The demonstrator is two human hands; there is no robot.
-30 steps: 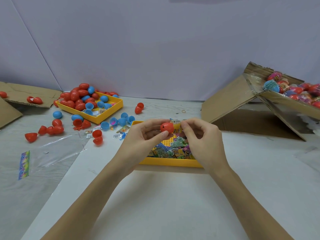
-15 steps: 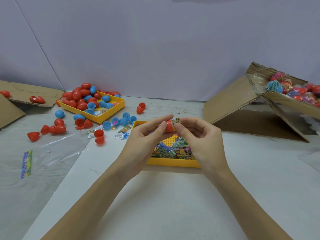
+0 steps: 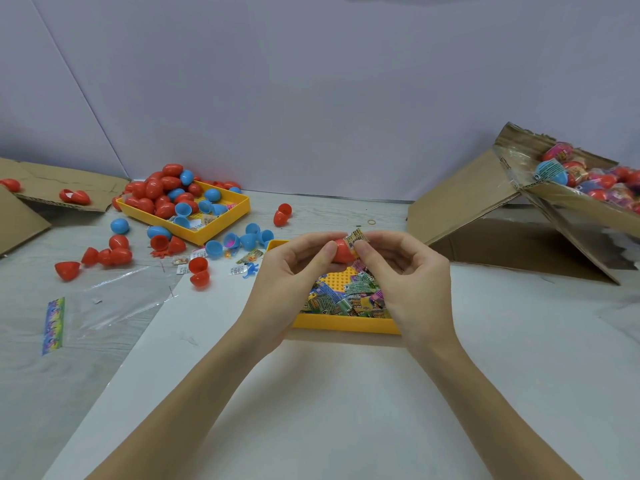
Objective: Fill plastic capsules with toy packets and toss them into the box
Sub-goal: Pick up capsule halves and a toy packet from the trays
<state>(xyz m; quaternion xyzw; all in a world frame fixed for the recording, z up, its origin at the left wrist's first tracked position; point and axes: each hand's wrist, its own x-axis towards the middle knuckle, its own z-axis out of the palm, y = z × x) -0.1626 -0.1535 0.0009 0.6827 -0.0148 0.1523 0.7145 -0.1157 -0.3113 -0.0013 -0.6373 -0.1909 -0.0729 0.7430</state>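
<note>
My left hand (image 3: pixel 294 268) pinches a red capsule half (image 3: pixel 343 251) between thumb and fingers, its mouth turned to the right. My right hand (image 3: pixel 408 271) presses a printed toy packet (image 3: pixel 356 237) into that mouth with thumb and forefinger; the packet still sticks out at the top. Both hands hover over a yellow tray (image 3: pixel 346 322) holding several toy packets (image 3: pixel 349 299). The cardboard box (image 3: pixel 568 199) stands at the right, tilted, with several filled capsules (image 3: pixel 588 178) inside.
A second yellow tray (image 3: pixel 225 225) at the back left holds several red and blue capsule halves; more lie scattered on the table around it (image 3: pixel 117 252). Flattened cardboard (image 3: pixel 52 188) lies far left. Clear plastic film (image 3: pixel 114 303) with a coloured strip lies left.
The capsule half has turned from facing me to facing right, and the right hand has brought the packet against its mouth. Both hands rose slightly.
</note>
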